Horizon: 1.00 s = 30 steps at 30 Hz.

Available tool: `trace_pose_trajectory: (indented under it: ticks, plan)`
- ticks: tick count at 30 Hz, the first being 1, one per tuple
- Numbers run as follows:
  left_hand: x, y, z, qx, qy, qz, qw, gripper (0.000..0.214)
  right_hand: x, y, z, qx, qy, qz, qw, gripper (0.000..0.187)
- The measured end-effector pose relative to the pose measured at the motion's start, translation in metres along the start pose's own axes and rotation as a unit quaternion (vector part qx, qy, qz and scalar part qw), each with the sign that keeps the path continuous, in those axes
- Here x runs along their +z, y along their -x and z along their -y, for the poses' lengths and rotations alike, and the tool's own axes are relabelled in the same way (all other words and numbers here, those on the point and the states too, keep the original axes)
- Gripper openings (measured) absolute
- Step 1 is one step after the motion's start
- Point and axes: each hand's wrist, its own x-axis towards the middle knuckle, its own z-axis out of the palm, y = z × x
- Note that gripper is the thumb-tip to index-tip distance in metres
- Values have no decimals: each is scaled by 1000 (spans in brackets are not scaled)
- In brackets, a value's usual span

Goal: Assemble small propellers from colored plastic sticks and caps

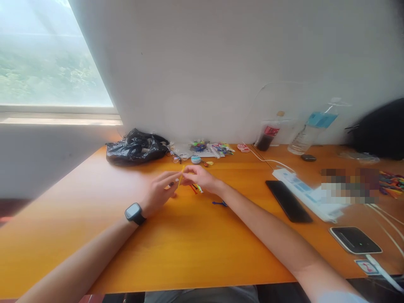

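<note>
Near the middle of the table my left hand [159, 190] and my right hand [202, 178] meet at a thin yellow strip-like piece [181, 178]. Both hands' fingertips are closed on it, and it stands roughly upright between them. The left hand wears a dark ring, with a smartwatch [134, 211] on that wrist. Just beyond the fingers, partly hidden by the right hand, lie a small red piece [193, 189] and a yellow-green piece [199, 188]. A blue arrow-like piece [218, 203] rests beside the right wrist.
Along the wall are a black plastic bag [135, 147], bags of colourful small pieces [200, 146], a round tin [195, 159], a cola bottle [267, 136] and a water bottle [301, 136]. At right lie a phone [288, 201], a power strip [299, 189], a screened device [355, 240] and cables.
</note>
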Motion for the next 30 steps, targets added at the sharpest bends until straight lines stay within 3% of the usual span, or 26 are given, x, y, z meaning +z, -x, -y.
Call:
trace_pose_trajectory:
  ticks: [5, 8, 11, 16, 19, 23, 26, 30]
  plan:
    - [-1, -5, 3, 36, -24, -16, 999, 24, -2, -1, -4, -28, 103, -28, 994, 9]
    - [-1, -10, 2, 77, -26, -20, 996, 22, -2, -2, -12, -56, 159, -56, 984, 28]
    - [-2, -12, 0, 106, -28, -5, 994, 22, -3, -4, -16, -56, 171, -65, 982, 28]
    - [-1, -9, -7, 58, 4, 60, 997, 24, -7, 1, -9, -3, 118, -10, 993, 20]
    - [0, -9, -11, 47, 15, 70, 996, 20, -5, 4, -6, 16, 126, 25, 992, 13]
    - [-2, -11, -11, 17, 11, 74, 997, 18, -10, 1, -6, 17, 171, 0, 985, 4]
    - [-3, -11, -6, 1, 8, 108, 994, 23, -20, -3, -7, 3, 310, -65, 948, 13]
    - [-3, -11, 1, 17, -1, 167, 986, 17, -26, -3, -9, -15, 503, -142, 852, 17]
